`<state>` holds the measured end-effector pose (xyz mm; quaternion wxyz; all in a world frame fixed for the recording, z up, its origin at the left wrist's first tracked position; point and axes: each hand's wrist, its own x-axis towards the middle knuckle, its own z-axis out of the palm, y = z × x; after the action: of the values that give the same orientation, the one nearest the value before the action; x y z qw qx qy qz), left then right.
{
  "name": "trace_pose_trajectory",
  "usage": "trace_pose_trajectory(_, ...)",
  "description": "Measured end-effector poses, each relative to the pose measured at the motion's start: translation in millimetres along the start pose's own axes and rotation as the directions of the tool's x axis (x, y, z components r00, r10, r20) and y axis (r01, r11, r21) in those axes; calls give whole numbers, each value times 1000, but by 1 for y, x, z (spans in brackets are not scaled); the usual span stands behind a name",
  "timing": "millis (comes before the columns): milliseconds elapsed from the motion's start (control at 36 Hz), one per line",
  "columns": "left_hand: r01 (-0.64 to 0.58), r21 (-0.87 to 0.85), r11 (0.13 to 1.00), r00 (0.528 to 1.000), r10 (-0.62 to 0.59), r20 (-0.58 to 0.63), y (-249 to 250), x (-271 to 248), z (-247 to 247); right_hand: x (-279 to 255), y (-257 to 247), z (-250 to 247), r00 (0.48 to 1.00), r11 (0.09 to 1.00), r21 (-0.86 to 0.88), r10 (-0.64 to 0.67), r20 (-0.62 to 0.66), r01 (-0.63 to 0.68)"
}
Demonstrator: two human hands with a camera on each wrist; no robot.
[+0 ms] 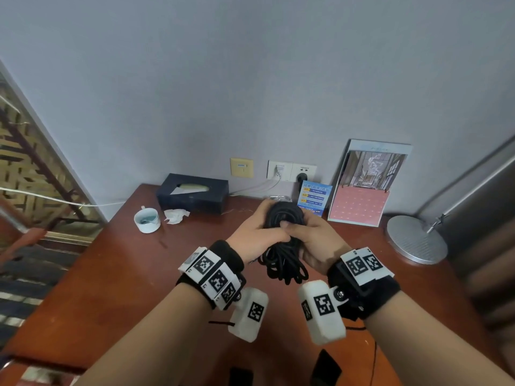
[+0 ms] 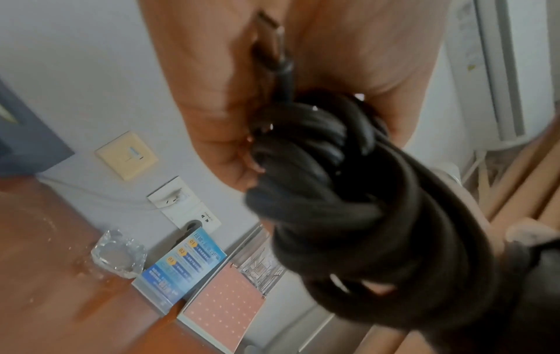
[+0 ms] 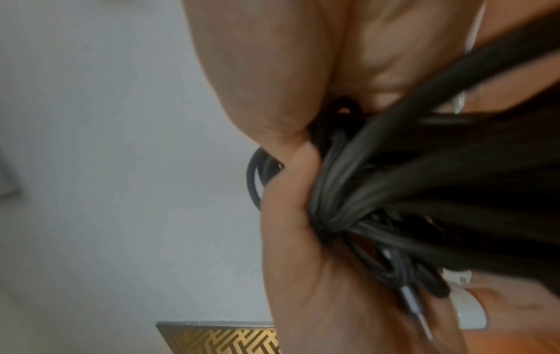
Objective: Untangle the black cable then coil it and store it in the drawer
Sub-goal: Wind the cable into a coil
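Clearly the black cable (image 1: 284, 235) is no longer a loose tangle: it is gathered into a bundle of many loops, held in the air above the desk (image 1: 117, 274) between the two hands. The upper part forms a round coil, and the lower loops hang down toward the wrists. The left hand (image 1: 256, 238) grips the bundle from the left with its fingers curled round it, and in the left wrist view a plug end (image 2: 272, 45) of the cable lies along the palm. The right hand (image 1: 312, 240) grips the bundle from the right, with its thumb pressed on the middle of the coil. I judge that the untangling is done and the coiling is almost done; perhaps the end is now being tucked or wound around the loops, but this I cannot tell for sure. What is left is the storing, and no drawer is visible in any view.

About the containers: a dark tissue box (image 1: 192, 195) stands at the back of the desk with a tissue coming out of its slot. A small white cup (image 1: 147, 220) stands left of the hands, and its inside looks bluish; what it holds is not clear. A crumpled tissue (image 1: 175, 215) lies beside it.
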<state>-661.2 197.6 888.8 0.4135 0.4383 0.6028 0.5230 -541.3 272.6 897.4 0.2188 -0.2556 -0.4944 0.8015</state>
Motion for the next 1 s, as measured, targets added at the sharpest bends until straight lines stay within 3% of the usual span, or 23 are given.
trace_pose_trajectory(194, -74, 284, 956, 995, 92, -50, 5, 0, 0, 7, 6, 3, 992, 989, -144, -26, -126, 8)
trace_pose_trajectory(306, -106, 417, 903, 988, 142, -57, 6, 2, -4, 6, 3, 3, 997, 998, -58, 14, -70, -18)
trace_pose_trajectory(417, -79, 368, 926, 981, 138, -139, -4, 2, -5, 7, -1, 9, 1000, 1000, 23, 6, 0, -6)
trace_pose_trajectory(611, 21, 263, 965, 961, 53, -270, -13, -8, -9, 17, 5, 22, 993, 998, 50, -18, -116, 24)
trace_pose_trajectory(778, 56, 301, 952, 987, -7, -161, -21, -25, -22, 24, 11, 41, 965, 997, 63, -34, -261, 52)
trace_pose_trajectory(889, 90, 354, 931, 980, -19, -200, -24, -32, -32, 24, 20, 50, 985, 994, 91, -46, -167, 61)
trace_pose_trajectory(1000, 92, 277, 957, 970, -23, -242, -30, -41, -46, 19, 29, 57, 998, 999, 2, -51, -19, 52)
